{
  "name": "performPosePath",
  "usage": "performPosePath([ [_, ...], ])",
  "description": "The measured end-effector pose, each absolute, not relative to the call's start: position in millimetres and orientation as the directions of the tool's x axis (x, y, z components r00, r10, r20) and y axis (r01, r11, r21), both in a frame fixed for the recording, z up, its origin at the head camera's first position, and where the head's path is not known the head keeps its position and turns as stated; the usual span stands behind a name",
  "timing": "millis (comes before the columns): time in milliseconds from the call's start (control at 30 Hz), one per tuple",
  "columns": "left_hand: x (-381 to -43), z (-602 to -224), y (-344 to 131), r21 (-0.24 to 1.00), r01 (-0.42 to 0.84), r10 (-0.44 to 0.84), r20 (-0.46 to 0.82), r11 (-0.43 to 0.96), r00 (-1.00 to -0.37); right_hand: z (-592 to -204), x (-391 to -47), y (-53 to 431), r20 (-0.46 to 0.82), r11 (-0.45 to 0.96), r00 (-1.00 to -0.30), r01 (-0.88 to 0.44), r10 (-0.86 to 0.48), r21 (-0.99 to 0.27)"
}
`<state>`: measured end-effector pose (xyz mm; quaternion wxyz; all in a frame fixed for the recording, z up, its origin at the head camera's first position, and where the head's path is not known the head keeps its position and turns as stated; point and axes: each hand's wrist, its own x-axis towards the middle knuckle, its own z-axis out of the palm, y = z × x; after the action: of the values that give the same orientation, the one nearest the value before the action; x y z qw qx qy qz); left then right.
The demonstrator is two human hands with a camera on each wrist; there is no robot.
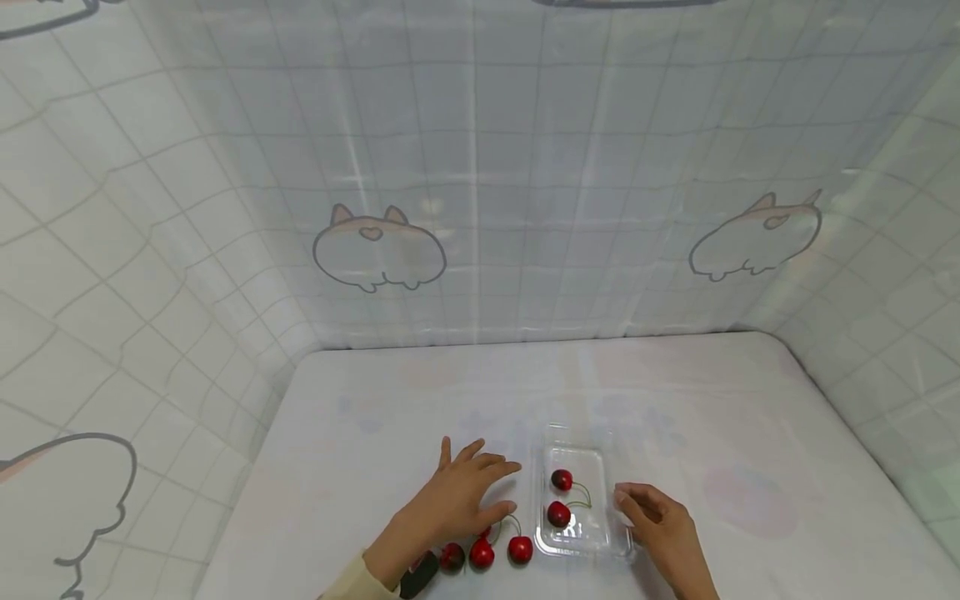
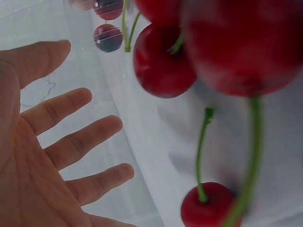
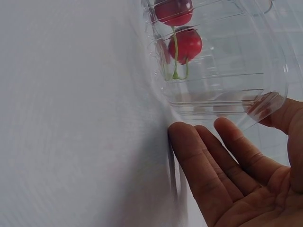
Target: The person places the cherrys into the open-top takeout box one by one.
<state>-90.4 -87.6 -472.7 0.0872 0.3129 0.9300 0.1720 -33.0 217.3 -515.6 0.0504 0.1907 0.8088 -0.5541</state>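
Note:
My left hand [image 1: 468,493] hovers, fingers spread, over the table beside several red cherries [image 1: 520,549] with green stems. In the left wrist view its fingers [image 2: 83,142] hold nothing, and the nearest cherry [image 2: 163,66] is apart from them. A clear plastic container [image 1: 576,550] lies just to the right, with two cherries [image 1: 558,514] and their stems inside. My right hand [image 1: 660,525] holds that container's right side. In the right wrist view the thumb [image 3: 286,113] shows partly through the plastic rim, the other fingers [image 3: 189,146] outside the wall.
A white tablecloth [image 1: 375,417] covers the table. Pale gridded curtains [image 1: 472,167] with cartoon animal drawings stand behind it and at both sides. A dark object [image 1: 420,575] sits by my left wrist, partly hidden.

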Motion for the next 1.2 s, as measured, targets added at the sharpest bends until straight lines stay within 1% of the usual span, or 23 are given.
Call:
performPosePath([
  [300, -78, -487, -95, 0.397, 0.567, 0.643, -0.082, 0.722, -0.761, -517, -34, 219, -0.286, 0.314, -0.924, 0.359, 0.255, -0.879],
  [500, -71, -488, -103, 0.382, 0.592, 0.679, -0.143, 0.709, -0.72, -518, -35, 218, -0.289, 0.318, -0.922, 0.364, 0.259, -0.875],
  [600, -70, -486, -110, 0.37, 0.616, 0.7, -0.152, 0.695, -0.698, -519, -36, 218, -0.289, 0.326, -0.921, 0.366, 0.262, -0.872],
  [733, -70, -488, -119, 0.371, 0.635, 0.717, -0.142, 0.678, -0.682, -518, -37, 218, -0.288, 0.336, -0.92, 0.369, 0.267, -0.867],
  [867, -72, -493, -121, 0.376, 0.634, 0.715, -0.125, 0.675, -0.688, -518, -37, 219, -0.285, 0.338, -0.921, 0.366, 0.267, -0.867],
  [1100, -70, -499, -116, 0.378, 0.654, 0.711, -0.018, 0.656, -0.703, -519, -35, 220, -0.288, 0.322, -0.921, 0.365, 0.262, -0.874],
  [1200, -71, -499, -115, 0.367, 0.663, 0.715, -0.007, 0.652, -0.699, -520, -34, 220, -0.291, 0.316, -0.92, 0.366, 0.262, -0.875],
])
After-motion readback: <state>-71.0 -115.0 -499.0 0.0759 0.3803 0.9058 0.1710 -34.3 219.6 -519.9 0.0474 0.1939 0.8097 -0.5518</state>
